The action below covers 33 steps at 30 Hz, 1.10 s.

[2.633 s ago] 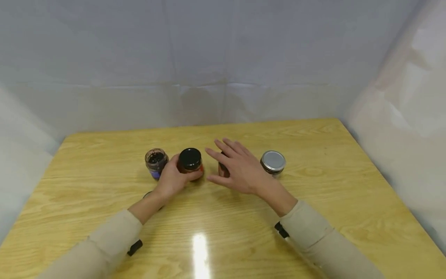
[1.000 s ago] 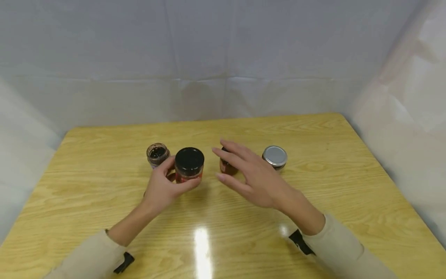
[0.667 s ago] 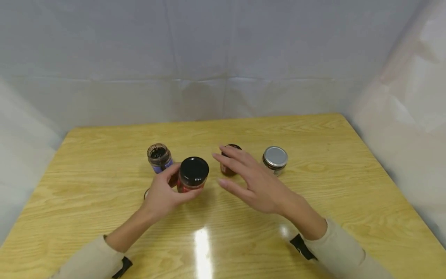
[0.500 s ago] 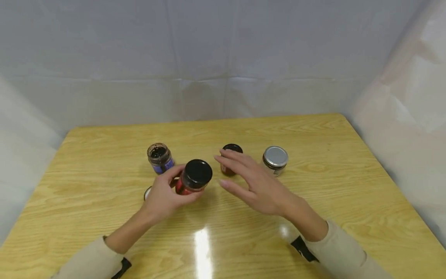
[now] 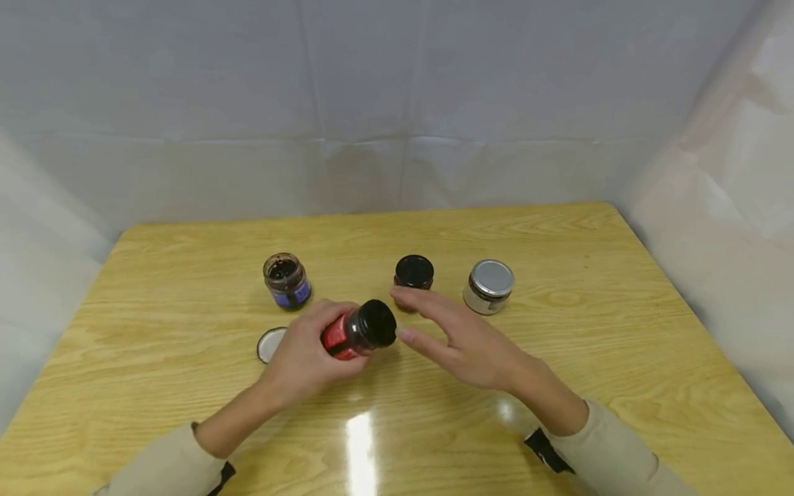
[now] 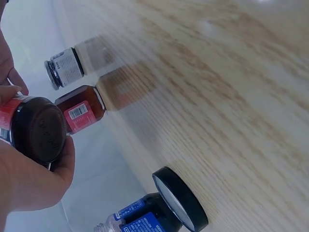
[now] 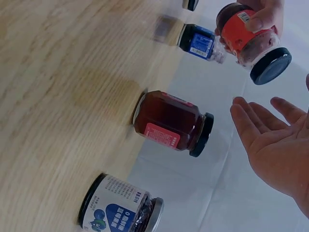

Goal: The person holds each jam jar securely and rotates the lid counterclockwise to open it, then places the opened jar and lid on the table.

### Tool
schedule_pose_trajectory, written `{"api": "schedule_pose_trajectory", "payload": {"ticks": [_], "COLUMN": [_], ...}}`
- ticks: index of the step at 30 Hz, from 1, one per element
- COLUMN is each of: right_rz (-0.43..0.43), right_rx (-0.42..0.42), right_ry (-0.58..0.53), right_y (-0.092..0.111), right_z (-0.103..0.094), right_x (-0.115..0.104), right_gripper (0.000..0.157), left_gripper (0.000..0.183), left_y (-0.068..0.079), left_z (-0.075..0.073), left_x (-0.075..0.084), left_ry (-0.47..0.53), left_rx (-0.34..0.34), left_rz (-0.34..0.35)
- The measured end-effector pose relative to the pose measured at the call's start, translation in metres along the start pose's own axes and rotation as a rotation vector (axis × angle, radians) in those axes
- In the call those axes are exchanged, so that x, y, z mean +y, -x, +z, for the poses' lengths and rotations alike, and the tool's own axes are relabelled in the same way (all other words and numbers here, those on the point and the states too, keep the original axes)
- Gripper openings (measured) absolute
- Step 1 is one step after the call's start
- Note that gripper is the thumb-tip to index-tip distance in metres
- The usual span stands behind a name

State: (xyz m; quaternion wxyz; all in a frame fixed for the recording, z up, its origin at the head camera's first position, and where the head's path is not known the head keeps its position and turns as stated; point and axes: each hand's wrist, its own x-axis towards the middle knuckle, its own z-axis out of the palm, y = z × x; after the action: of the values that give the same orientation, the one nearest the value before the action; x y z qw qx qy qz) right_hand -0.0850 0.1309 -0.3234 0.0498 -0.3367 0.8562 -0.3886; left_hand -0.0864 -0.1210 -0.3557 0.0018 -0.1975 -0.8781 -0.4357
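My left hand [image 5: 304, 357] grips a jam jar [image 5: 347, 336] with a red label and black lid. That jar is raised off the table and tilted, its lid pointing right. Close to the lid, my right hand [image 5: 476, 346] is held with its fingers extended, holding nothing; the right wrist view shows a gap between the hand [image 7: 282, 145] and the lid [image 7: 271, 65]. Behind my right fingers stands a second black-lidded jar [image 5: 414, 271], dark red inside with a pink label [image 7: 162, 136]. An uncovered jar [image 5: 291, 293] with a blue label and dark residue stands at back left.
A loose lid [image 5: 270, 344] lies inside up on the wooden table [image 5: 186, 303], partly covered by my left hand. To the right stands a silver-lidded jar [image 5: 490, 286] with a pale label. A pale sheet [image 5: 360, 89] hangs behind the table.
The red-labelled jar has been lifted, brought nearer and tipped over to the right in my left hand. My right hand has drawn back slightly, uncovering more of the second black-lidded jar.
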Motion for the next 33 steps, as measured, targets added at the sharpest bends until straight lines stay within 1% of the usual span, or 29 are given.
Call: {"api": "schedule_pose_trajectory", "payload": {"ticks": [4, 10, 14, 17, 22, 26, 29, 33], "right_rz": [0.04, 0.109, 0.144, 0.151, 0.147, 0.129, 0.092, 0.009], "right_rx": [-0.028, -0.021, -0.013, -0.001, 0.04, 0.061, 0.065, 0.085], "right_ry": [0.008, 0.017, 0.025, 0.036, -0.003, -0.052, -0.071, -0.041], "right_y": [0.0, 0.001, 0.001, 0.0, 0.0, 0.001, 0.001, 0.002], "right_z": [0.005, 0.016, 0.022, 0.026, 0.03, 0.034, 0.036, 0.035], "right_x": [0.0, 0.002, 0.001, 0.001, 0.001, 0.001, 0.003, 0.006], "right_gripper": [0.054, 0.06, 0.064, 0.065, 0.063, 0.059, 0.056, 0.053], "left_gripper": [0.055, 0.055, 0.056, 0.057, 0.056, 0.058, 0.058, 0.057], "left_y": [0.001, 0.004, 0.004, 0.004, 0.004, 0.006, 0.007, 0.006], "left_z": [0.003, 0.007, 0.011, 0.013, 0.013, 0.013, 0.012, 0.009], "left_x": [0.002, 0.006, 0.006, 0.007, 0.009, 0.01, 0.01, 0.013], "left_ry": [-0.066, -0.133, -0.192, -0.217, -0.219, -0.241, -0.254, -0.261], "left_rx": [-0.031, -0.052, -0.061, -0.064, -0.072, -0.093, -0.114, -0.122], "left_rz": [-0.015, -0.026, -0.011, 0.008, 0.011, 0.004, 0.005, 0.028]}}
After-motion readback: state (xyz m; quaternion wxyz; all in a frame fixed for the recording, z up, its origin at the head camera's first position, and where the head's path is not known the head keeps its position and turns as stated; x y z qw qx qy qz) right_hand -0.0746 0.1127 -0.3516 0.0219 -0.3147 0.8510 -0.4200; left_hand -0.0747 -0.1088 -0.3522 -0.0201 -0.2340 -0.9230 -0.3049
